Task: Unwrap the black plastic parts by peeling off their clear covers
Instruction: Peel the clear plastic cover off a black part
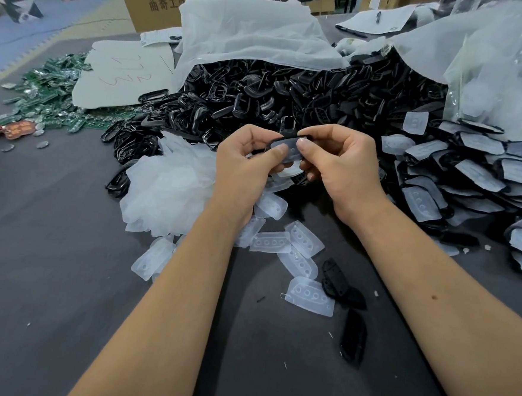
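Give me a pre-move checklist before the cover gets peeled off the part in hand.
1. Both hands on the piece: ok, left hand and right hand pinch the black part.
2. Clear cover still attached: ok, thumbs press on it.
3. Peel edge lifted: cannot tell, fingers hide the edges.
4. Drop spot for covers: ok, loose covers lie on the table below.
5. Wrapped stock in reach: ok, wrapped pile beside the right hand.
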